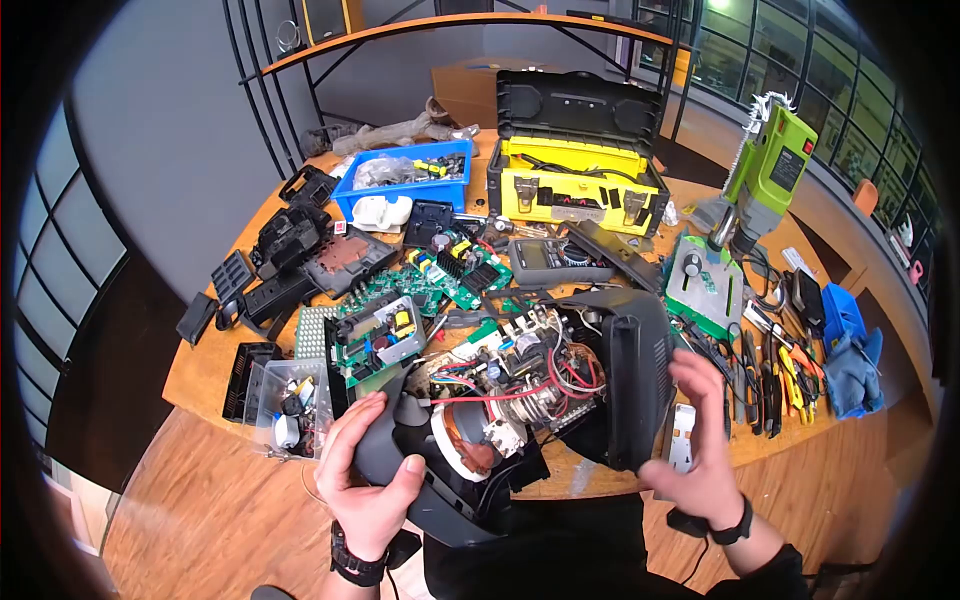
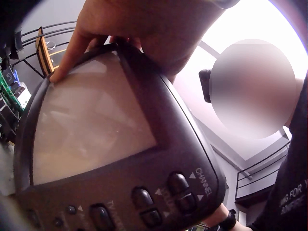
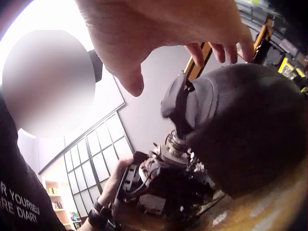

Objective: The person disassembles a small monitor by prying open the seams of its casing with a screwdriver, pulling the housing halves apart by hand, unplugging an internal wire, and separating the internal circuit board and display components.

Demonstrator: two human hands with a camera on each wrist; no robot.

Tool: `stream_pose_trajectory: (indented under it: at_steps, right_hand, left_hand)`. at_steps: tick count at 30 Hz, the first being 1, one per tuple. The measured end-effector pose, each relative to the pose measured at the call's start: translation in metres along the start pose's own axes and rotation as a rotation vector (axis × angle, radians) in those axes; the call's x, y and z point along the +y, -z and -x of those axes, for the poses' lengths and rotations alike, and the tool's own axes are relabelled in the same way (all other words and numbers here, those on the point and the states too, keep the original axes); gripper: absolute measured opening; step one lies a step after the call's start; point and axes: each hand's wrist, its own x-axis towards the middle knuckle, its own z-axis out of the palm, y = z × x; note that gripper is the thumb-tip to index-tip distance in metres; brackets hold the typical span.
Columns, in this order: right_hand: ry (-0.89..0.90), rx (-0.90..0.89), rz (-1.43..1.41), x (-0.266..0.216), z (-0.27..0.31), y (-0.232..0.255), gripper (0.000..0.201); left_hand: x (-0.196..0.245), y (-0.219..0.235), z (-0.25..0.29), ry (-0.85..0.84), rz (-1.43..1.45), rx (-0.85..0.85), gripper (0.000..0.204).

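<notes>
A small dark plastic television (image 1: 520, 400) lies at the near table (image 1: 210, 370) edge, back shell open on wires and copper coil; the left hand (image 1: 365, 480) curls round its front bezel, the right hand (image 1: 700, 440) hovers open-fingered beside the rear shell. Only the left wrist view shows its pale curved screen (image 2: 91, 125) and buttons. Behind, a yellow toolbox (image 1: 578, 170) stands open and a blue bin (image 1: 405, 175) holds small parts.

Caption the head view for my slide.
Left hand grips a dismantled small dark CRT television; right hand touches its black rear shell.
</notes>
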Motion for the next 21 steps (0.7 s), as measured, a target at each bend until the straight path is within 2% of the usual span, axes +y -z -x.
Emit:
stream_pose_trajectory:
  at_steps: [2,3,7,12,16,20,21]
  right_hand:
    - [-0.065,-0.015,-0.226,0.01,-0.013,0.012,0.089]
    - [-0.113,-0.039,-0.24,0.006,-0.021,0.019,0.09]
    - [-0.115,-0.093,-0.205,0.015,-0.042,0.023,0.094]
    - [-0.072,-0.174,-0.001,0.001,-0.067,0.018,0.097]
    - [-0.002,-0.291,0.038,0.0,-0.08,0.017,0.094]
    - [-0.01,-0.34,-0.026,0.014,-0.089,0.021,0.095]
    - [-0.012,-0.359,-0.033,0.015,-0.091,0.023,0.096]
  left_hand:
    - [0.0,0.002,0.0,-0.005,-0.013,-0.01,0.054]
    - [0.001,0.001,-0.001,-0.002,-0.015,-0.015,0.054]
    - [-0.001,0.002,-0.002,0.002,-0.011,-0.02,0.054]
    - [0.003,0.001,-0.001,-0.032,-0.018,-0.039,0.056]
    - [0.008,0.0,-0.002,-0.059,-0.05,-0.063,0.056]
    - [0.008,0.0,-0.004,-0.048,-0.043,-0.063,0.055]
    - [0.001,0.0,-0.002,-0.074,-0.09,-0.067,0.062]
